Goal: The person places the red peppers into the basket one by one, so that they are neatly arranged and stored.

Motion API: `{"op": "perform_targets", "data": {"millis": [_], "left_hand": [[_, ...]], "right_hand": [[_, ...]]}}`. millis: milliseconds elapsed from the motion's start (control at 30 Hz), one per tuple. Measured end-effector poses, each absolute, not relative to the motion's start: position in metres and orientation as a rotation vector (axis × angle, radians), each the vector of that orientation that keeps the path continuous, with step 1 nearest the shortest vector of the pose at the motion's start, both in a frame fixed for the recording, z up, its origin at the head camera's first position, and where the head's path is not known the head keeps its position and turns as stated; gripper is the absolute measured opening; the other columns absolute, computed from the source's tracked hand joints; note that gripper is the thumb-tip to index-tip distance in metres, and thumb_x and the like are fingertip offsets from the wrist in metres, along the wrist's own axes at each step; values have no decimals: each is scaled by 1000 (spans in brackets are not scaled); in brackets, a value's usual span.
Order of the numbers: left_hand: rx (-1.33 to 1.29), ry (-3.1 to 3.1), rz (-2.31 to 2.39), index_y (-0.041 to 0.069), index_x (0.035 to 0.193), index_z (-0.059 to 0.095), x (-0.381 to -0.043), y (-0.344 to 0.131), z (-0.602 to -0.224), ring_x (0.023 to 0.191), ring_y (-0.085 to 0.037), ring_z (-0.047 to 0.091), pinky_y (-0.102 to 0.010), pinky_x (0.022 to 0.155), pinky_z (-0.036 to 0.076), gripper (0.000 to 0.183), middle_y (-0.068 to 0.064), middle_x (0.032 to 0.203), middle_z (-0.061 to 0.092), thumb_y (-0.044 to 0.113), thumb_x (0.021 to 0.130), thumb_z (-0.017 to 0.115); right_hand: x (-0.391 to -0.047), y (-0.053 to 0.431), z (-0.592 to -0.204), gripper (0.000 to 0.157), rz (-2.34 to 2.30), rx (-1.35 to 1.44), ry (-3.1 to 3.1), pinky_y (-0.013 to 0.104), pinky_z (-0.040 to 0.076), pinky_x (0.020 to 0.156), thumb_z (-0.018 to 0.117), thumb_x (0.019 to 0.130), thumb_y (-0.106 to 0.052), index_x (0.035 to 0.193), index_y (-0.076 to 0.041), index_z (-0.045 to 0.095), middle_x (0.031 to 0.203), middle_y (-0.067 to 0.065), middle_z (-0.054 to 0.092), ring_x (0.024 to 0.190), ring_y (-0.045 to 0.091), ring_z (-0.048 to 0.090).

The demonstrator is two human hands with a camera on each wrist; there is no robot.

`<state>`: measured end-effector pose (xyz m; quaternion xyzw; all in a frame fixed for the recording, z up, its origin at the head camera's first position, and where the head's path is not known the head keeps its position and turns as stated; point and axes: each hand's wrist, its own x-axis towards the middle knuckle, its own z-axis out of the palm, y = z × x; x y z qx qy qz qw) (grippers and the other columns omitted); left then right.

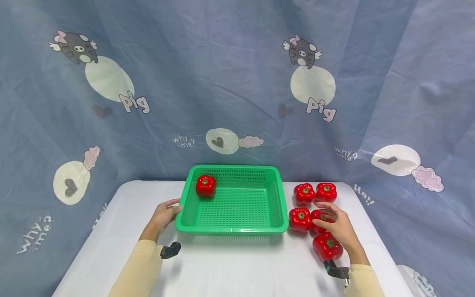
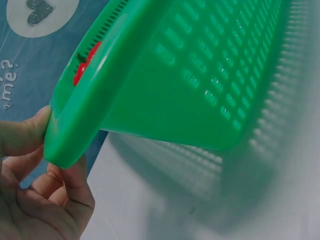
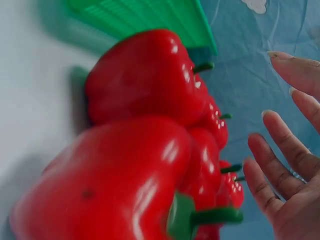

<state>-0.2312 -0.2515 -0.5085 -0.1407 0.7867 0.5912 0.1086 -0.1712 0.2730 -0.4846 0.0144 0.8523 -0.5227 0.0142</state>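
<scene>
A green plastic basket (image 1: 231,229) with slotted sides stands at the middle of the table. Its left rim is pinched by my left hand (image 1: 163,216), thumb on the outer edge and fingers curled beneath, as the left wrist view shows. One red bell pepper (image 1: 205,186) sits in the basket's far left corner. My right hand (image 1: 340,227) hovers with spread fingers over a bell pepper (image 1: 317,227) that it partly covers. Around that one are a bell pepper (image 1: 300,219) by the basket and a nearer bell pepper (image 1: 328,247). Nothing is held in the right hand.
Two further bell peppers, one left (image 1: 304,194) and one right (image 1: 326,192), stand at the table's back right edge. A white cloth covers the table (image 1: 230,268). Behind it hangs a blue printed curtain (image 1: 245,82). Each wrist carries a black camera mount (image 1: 170,250).
</scene>
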Motion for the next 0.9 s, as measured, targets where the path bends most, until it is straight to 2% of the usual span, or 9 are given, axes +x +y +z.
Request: {"op": "perform_targets", "data": {"millis": [133,367,467,700,900], "left_hand": [[-420,2303,1734,-5,142,39,-231,-252,-507,91,-13,64,-40,93,50,48,-26,126,57,10,98,53],[-415,2305,1729,-5,142,39,-230,-251,-506,95,-15,64,-43,97,48,49,-26,127,56,11,98,52],[-417,2306,1738,-5,141,40,-230,-251,-507,93,-14,65,-43,96,49,48,-25,125,58,11,98,53],[-428,2286,1750,-5,141,40,-229,-249,-508,91,-13,65,-42,95,49,49,-25,125,59,11,97,54],[-422,2297,1741,-5,142,39,-229,-251,-506,95,-15,64,-45,98,47,50,-26,128,56,13,98,54]], "right_hand": [[-169,279,-488,63,-1585,104,2657,54,45,98,74,86,-20,140,-7,44,139,22,47,127,41,43],[-166,285,-490,69,-1539,192,2645,52,48,95,76,85,-22,143,-7,41,141,23,42,128,43,38],[-166,288,-491,71,-1533,200,2645,55,45,98,76,85,-22,144,-7,39,144,24,38,131,44,34],[-168,293,-495,83,-1462,234,2638,65,35,100,77,83,-25,148,-7,30,152,27,20,137,51,19],[-173,295,-500,85,-1416,190,2617,66,31,102,77,82,-22,149,-7,28,152,28,19,136,52,18]]}}
